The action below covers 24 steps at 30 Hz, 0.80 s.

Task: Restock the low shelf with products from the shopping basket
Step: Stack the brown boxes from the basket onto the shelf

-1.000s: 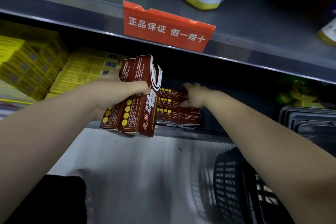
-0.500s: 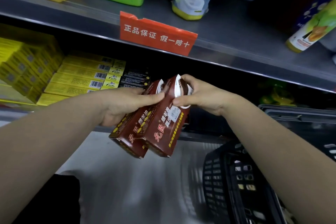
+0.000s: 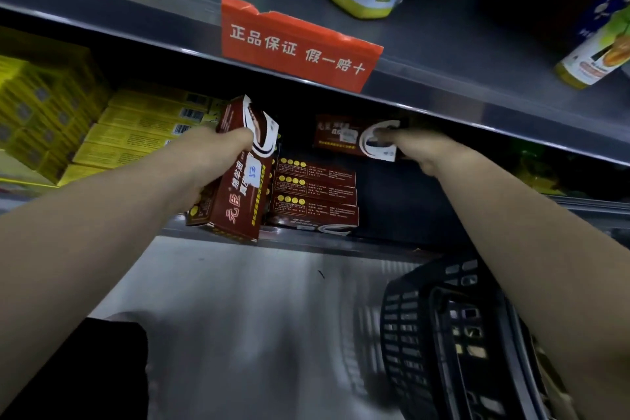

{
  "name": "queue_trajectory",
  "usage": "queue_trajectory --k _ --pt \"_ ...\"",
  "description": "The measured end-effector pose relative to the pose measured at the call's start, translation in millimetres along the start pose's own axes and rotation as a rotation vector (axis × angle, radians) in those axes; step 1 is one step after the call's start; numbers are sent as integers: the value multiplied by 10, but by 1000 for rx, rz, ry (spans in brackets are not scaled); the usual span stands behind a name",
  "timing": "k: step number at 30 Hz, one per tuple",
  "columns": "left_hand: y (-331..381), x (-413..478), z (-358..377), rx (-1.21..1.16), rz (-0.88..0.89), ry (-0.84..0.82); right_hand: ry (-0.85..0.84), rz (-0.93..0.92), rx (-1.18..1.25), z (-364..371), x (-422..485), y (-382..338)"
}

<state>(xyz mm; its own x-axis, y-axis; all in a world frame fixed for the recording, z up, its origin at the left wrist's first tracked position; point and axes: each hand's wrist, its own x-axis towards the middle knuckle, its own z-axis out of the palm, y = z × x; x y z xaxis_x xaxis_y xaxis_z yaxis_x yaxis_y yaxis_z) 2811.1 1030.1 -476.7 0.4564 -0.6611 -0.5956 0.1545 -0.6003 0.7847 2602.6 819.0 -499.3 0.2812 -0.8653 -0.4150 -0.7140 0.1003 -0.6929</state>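
My left hand (image 3: 211,160) grips upright dark red boxes (image 3: 243,194) in front of the low shelf (image 3: 341,242). My right hand (image 3: 419,150) holds one dark red box (image 3: 344,136) flat, inside the shelf opening, just above a stack of three matching boxes (image 3: 315,196) lying on the shelf. The black shopping basket (image 3: 443,334) stands on the floor at the lower right, under my right forearm.
Yellow boxes (image 3: 136,133) fill the low shelf to the left. A red sign (image 3: 293,44) hangs on the upper shelf's edge, with bottles and jugs above it. Dark trays (image 3: 593,211) sit on the right. Grey floor lies below.
My right hand has taken one red box from the pair and carried it right and into the shelf above the stack. My left hand has lifted its boxes slightly.
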Motion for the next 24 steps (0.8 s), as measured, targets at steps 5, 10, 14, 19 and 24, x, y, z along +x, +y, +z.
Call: queue_trajectory --k 5,10,14,19,24 --pt "-12 79 -23 -19 15 31 -141 -184 -251 324 254 6" --pt "-26 139 -85 -27 22 45 -277 -132 -436 532 450 181" --pt "-46 169 -74 -31 21 47 -369 -65 -527 631 451 233" --pt "-44 161 -4 -49 25 26 -365 -86 -809 702 338 127" --pt "-20 117 0 -12 29 -33 -352 -404 -752 750 -102 -341"
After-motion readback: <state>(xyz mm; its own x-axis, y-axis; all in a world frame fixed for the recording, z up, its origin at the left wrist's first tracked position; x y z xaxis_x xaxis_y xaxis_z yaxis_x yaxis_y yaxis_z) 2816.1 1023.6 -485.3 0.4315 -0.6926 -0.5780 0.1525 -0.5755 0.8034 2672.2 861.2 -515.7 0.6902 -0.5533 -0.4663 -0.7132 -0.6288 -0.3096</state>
